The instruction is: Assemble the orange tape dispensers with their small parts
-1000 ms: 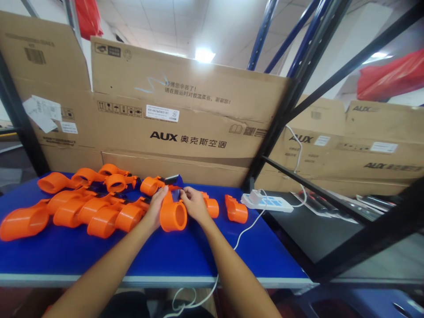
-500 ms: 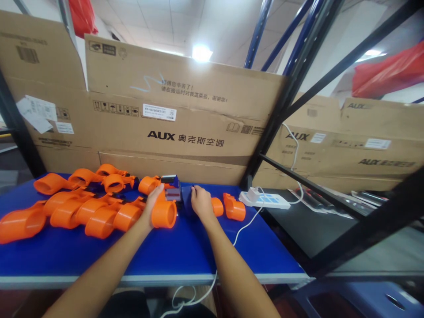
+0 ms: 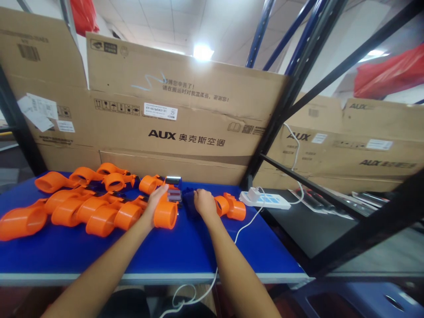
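Orange holder [image 3: 165, 215], grasped in the left hand [image 3: 155, 206] over the blue tabletop [image 3: 149, 251], apparently mid-handling. Left of that holder, similar orange holders [image 3: 100, 223] in staggered rows. Right of it, right hand [image 3: 205, 204], fingers curled at a dark blue piece [image 3: 189, 203], too blurred to tell whether gripped. Farther right, orange parts [image 3: 236, 210], then a power strip [image 3: 278, 202] with a white plug [image 3: 254, 194] in it.

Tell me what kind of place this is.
Probably a small workshop or packing station: a blue-topped workbench holds many similar orange plastic parts, with a power strip beside them and AUX cardboard propped behind.
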